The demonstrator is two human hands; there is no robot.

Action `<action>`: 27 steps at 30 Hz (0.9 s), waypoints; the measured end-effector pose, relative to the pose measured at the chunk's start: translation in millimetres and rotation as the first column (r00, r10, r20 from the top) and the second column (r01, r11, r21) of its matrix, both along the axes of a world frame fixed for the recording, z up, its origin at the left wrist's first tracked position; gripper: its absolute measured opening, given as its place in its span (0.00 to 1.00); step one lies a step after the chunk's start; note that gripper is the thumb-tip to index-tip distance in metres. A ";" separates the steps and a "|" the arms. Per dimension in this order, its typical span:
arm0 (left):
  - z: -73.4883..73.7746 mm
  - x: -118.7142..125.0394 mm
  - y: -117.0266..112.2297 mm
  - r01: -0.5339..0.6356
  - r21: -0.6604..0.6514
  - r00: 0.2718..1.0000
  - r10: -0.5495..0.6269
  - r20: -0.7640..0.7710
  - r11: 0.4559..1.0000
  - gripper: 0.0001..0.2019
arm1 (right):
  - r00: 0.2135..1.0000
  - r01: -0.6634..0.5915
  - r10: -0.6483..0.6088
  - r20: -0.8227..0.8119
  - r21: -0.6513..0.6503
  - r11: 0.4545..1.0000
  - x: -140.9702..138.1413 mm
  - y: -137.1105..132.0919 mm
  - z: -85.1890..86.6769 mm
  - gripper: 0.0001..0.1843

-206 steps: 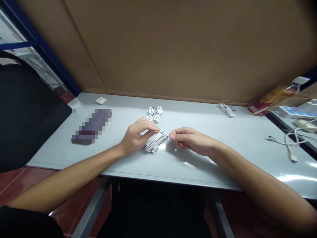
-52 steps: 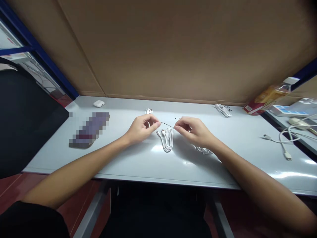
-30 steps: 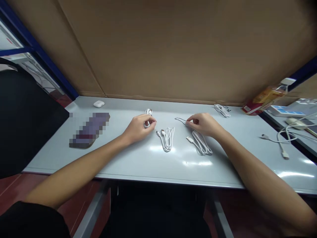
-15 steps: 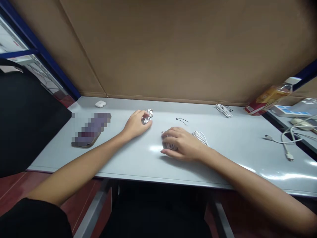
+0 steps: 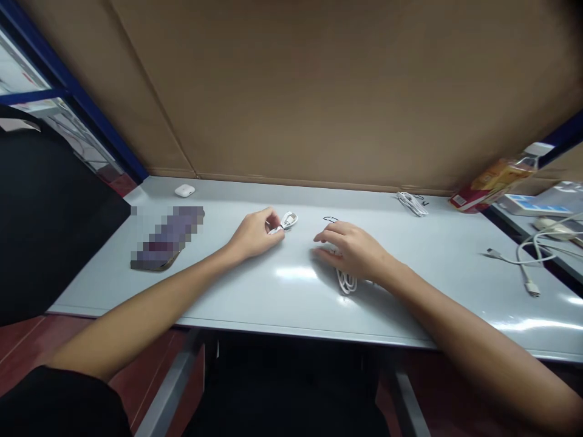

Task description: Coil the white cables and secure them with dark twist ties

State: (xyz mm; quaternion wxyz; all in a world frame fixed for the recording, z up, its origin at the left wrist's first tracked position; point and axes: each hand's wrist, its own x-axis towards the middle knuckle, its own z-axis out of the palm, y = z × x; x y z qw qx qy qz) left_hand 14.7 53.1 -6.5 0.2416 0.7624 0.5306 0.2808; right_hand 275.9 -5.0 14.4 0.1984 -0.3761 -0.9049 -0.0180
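Observation:
A small coiled white cable [image 5: 290, 220] with a dark tie round it is pinched in the fingers of my left hand [image 5: 255, 233], just above the desk. My right hand [image 5: 353, 247] hovers with its fingers apart and holds nothing. Beneath its palm lies another coiled white cable [image 5: 347, 283], partly hidden by the hand. A thin black tie [image 5: 330, 218] pokes out behind the right hand's fingers, the rest of it covered.
On the grey desk [image 5: 255, 297] are a white earbud case [image 5: 184, 190] and a blurred-out flat purplish object [image 5: 175, 233] at left. A bundled white cable [image 5: 412, 204], a tilted drink bottle [image 5: 496, 179] and loose white cables [image 5: 523, 261] lie at right. A cardboard panel [image 5: 310, 91] stands behind.
My left hand has shifted slightly right, and its cable has turned. The right hand has moved right and lifted off the coiled cable, which has also shifted right.

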 end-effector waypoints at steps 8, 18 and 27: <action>4.8 17.3 -25.0 0.255 -0.130 0.903 -0.188 0.385 0.958 0.11 | 0.996 -0.078 0.086 -0.020 0.260 0.962 -12.9 5.2 -13.2 0.12; -0.2 16.9 -26.0 0.442 -0.211 0.794 -0.271 0.545 0.872 0.17 | 0.998 0.009 0.019 -0.064 0.410 0.912 -13.9 2.7 -14.6 0.11; 1.9 16.0 -21.6 0.430 -0.174 0.826 -0.308 0.473 0.886 0.19 | 0.938 0.129 -0.035 -0.345 0.254 0.959 -25.2 -2.6 -20.0 0.08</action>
